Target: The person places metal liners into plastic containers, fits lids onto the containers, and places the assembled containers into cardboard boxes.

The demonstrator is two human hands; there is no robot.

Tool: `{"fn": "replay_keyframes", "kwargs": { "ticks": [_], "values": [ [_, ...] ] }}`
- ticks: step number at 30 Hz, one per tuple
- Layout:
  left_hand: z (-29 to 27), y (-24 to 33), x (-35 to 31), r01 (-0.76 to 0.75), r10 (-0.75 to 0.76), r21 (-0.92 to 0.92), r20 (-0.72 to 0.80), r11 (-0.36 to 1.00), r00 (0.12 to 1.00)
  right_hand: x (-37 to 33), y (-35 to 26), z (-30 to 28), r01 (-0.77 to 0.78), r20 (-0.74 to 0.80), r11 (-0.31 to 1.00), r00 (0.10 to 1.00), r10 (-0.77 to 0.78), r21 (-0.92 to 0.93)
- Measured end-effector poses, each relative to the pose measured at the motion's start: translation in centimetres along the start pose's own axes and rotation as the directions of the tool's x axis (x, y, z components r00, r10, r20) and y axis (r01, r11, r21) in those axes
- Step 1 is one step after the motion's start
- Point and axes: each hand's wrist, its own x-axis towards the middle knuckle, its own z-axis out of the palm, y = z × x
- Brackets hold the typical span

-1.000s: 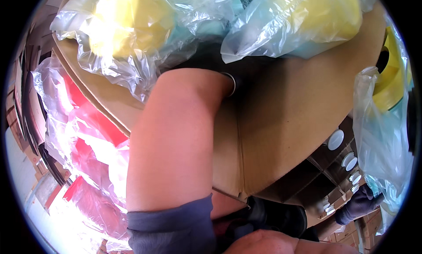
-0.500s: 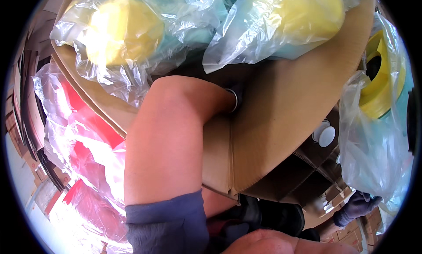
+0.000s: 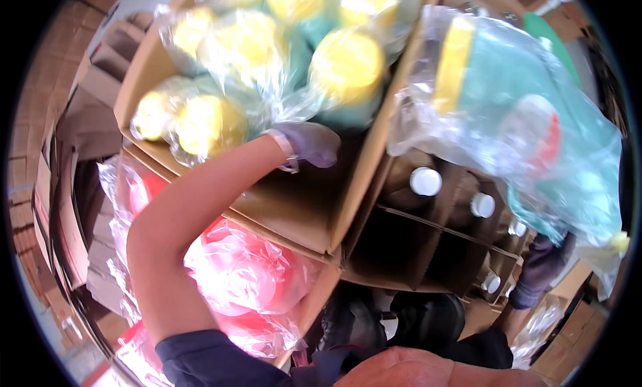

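Note:
My gloved left hand (image 3: 307,144) reaches into a tall cardboard box (image 3: 294,213), beside teal bottles with yellow ends (image 3: 348,66) in clear plastic bags. Its fingers look curled in, partly hidden and blurred, and what they hold, if anything, does not show. On the right, my gloved right hand (image 3: 545,266) grips the lower end of a bagged teal bottle (image 3: 495,86). That bottle has a yellow end at its upper left and a white-and-red patch on its side. It hangs over a divided carton (image 3: 421,230).
Several white-capped bottles (image 3: 425,181) stand in the divided carton's compartments. Pink and red items in clear bags (image 3: 247,266) fill a box at the lower left. Black shoes (image 3: 428,320) show below the carton. Folded cardboard (image 3: 60,213) leans at the left.
My left hand has risen from deep inside the tall box. The view has shifted, showing more of the yellow-ended bottles and the divided carton. My right hand still holds the bagged teal bottle.

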Motion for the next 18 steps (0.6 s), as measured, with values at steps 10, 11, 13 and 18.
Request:
{"fn": "replay_keyframes", "kwargs": {
  "ticks": [10,11,13,18],
  "values": [
    [-6.6,23.6,-11.3,-0.897,-0.533,-0.405,-0.726,-0.18,0.435,-6.5,-11.8,2.0,-0.254,0.285,0.693,0.956,0.072,0.675],
    [-7.4,23.7,-10.8,-0.831,-0.487,-0.361,-0.682,-0.424,0.545,-8.1,-11.6,1.7,-0.298,0.376,0.699,0.926,0.045,0.651],
    [-8.8,24.7,-11.6,-0.822,-0.498,-0.196,-0.713,-0.535,0.494,-11.3,-11.5,1.6,-0.321,0.502,0.817,0.864,0.044,0.48],
    [-4.4,21.9,-8.7,-0.781,-0.446,-0.154,-0.748,-0.605,0.492,-18.4,-12.3,0.8,0.26,0.742,0.966,0.649,-0.167,-0.009]
  ]
}}
